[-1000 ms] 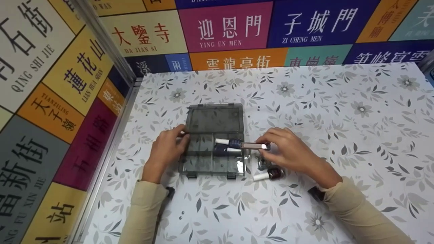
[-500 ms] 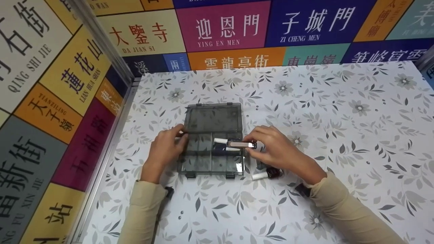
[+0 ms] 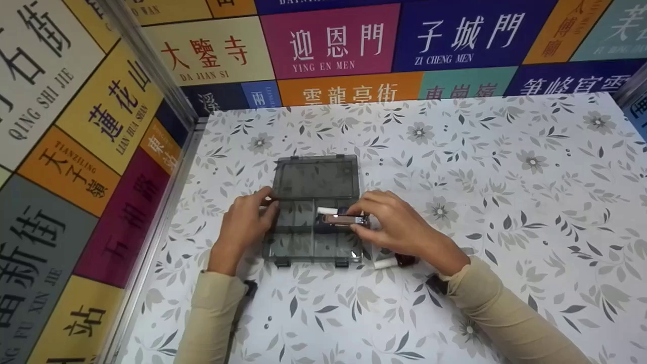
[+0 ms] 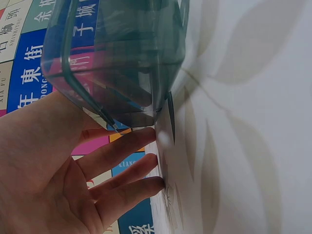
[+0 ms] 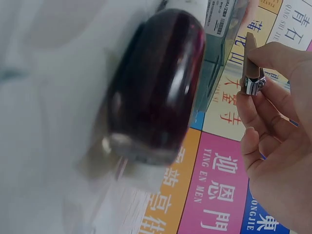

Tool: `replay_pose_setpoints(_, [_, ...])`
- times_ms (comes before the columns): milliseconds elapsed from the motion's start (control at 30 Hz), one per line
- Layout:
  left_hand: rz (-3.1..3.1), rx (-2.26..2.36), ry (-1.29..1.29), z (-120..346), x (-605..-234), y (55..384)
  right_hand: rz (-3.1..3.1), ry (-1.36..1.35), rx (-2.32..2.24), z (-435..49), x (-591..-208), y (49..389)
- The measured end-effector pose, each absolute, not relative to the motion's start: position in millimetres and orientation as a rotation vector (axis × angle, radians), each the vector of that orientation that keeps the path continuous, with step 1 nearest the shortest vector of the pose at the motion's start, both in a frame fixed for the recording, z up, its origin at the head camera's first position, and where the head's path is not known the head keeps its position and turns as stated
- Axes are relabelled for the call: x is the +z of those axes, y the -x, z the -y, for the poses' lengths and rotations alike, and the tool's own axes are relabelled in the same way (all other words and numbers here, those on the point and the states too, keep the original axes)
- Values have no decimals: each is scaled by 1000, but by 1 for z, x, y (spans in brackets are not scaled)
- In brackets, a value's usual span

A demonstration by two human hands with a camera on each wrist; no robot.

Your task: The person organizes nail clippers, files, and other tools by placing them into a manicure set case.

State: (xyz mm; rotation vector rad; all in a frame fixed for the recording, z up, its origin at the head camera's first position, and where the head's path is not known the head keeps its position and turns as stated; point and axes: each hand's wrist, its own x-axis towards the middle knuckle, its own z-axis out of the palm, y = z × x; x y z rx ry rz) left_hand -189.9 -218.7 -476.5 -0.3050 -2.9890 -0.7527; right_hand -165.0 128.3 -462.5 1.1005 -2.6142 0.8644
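A smoky, see-through compartment box [image 3: 293, 247] lies on the table with its lid [image 3: 316, 177] folded back. My left hand [image 3: 245, 220] rests at the box's left side; in the left wrist view its fingers [image 4: 119, 153] are spread, tips near the table and the box wall. My right hand [image 3: 399, 222] pinches a nail clipper [image 3: 341, 219] between thumb and fingers, over the upper right compartment. The clipper's metal end shows in the right wrist view. Under it lies a nail polish bottle with a white cap [image 3: 327, 211], partly hidden by clipper and hand.
A dark red nail polish bottle [image 5: 156, 87] with a white cap [image 3: 385, 263] lies on the table right of the box, below my right hand. Walls with coloured street-name panels [image 3: 331, 40] stand behind and to the left of the patterned table [image 3: 505, 202].
My right hand has moved left with the nail clipper, from the box's right edge to above the upper right compartment. The left hand stays at the box's left side.
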Motion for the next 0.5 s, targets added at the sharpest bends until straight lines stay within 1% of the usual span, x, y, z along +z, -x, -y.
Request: replay_pose_setpoints(500, [2990,-750,316,220,-478,190,2640,-1100,841,-110,-464,168])
